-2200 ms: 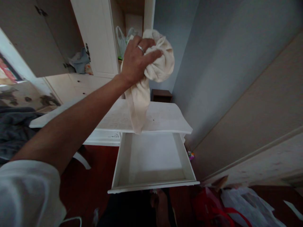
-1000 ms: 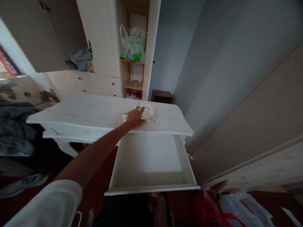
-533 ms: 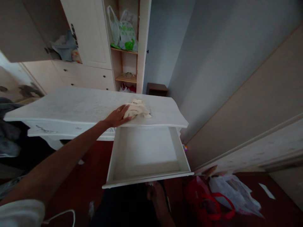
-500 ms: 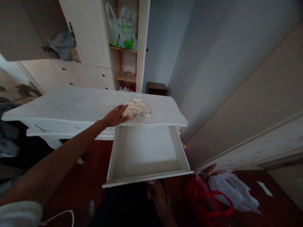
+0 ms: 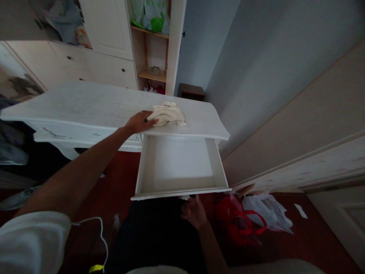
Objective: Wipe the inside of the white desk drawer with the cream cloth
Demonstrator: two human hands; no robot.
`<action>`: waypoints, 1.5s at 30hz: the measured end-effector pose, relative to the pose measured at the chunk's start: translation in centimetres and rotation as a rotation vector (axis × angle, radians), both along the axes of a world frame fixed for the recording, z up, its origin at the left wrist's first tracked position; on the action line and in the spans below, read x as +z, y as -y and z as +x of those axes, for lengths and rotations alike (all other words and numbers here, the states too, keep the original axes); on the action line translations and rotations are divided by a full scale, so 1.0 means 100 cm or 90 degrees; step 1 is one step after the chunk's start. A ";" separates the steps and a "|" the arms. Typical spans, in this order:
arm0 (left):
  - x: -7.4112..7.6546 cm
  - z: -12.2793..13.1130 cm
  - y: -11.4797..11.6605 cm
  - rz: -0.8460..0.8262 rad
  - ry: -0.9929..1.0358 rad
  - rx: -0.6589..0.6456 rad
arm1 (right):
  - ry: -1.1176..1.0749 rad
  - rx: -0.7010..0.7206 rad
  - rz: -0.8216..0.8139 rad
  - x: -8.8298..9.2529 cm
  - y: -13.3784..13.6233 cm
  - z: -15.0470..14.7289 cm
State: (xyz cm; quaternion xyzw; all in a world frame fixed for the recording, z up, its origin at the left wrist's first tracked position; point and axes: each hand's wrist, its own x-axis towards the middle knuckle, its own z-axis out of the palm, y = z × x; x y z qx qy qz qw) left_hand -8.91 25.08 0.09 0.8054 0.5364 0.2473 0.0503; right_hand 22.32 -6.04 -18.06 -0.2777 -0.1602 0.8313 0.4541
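My left hand [image 5: 142,122] rests on the white table top, its fingers and thumb closed over the near-left edge of a crumpled cream cloth [image 5: 167,114]. Below the cloth, a white drawer [image 5: 178,163] is pulled out of the table [image 5: 94,102], with nothing lying in it. Under the middle of the drawer front is my right hand [image 5: 195,213], fingers curled and thumb up by the front's lower edge. A small whitish piece [image 5: 185,197] shows beside those fingers; whether they hold it I cannot make out.
On the floor at right lie a red bag [image 5: 234,220] and a white plastic bag [image 5: 268,211]. A white cord [image 5: 99,224] hangs at lower left. Behind the table stands a white wardrobe [image 5: 108,30] with open shelves; a wall [image 5: 256,95] runs along the right.
The view has tilted down, so everything sits higher. The drawer front looks slightly nearer the table. My left hand stays on the cloth; more of my right hand shows.
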 end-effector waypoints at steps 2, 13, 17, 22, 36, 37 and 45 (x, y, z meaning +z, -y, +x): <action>0.001 0.001 0.002 -0.002 -0.003 0.003 | 0.031 -0.006 0.021 0.002 -0.001 -0.003; 0.008 0.005 0.008 -0.014 0.011 0.011 | 0.127 -0.138 0.077 0.026 -0.001 -0.027; 0.008 0.005 0.008 -0.012 0.016 0.006 | 0.118 -0.172 0.125 0.046 -0.007 -0.037; 0.006 0.004 0.006 -0.011 0.016 0.005 | 0.115 -0.200 0.145 0.058 -0.020 -0.047; 0.009 0.006 0.011 -0.026 0.004 0.032 | 0.121 -0.231 0.146 0.051 -0.096 -0.056; 0.009 0.006 0.011 -0.025 0.007 0.031 | 0.122 -0.236 0.139 0.051 -0.103 -0.055; 0.004 0.003 0.007 -0.009 0.011 0.017 | 0.102 -0.241 0.123 0.051 -0.161 -0.058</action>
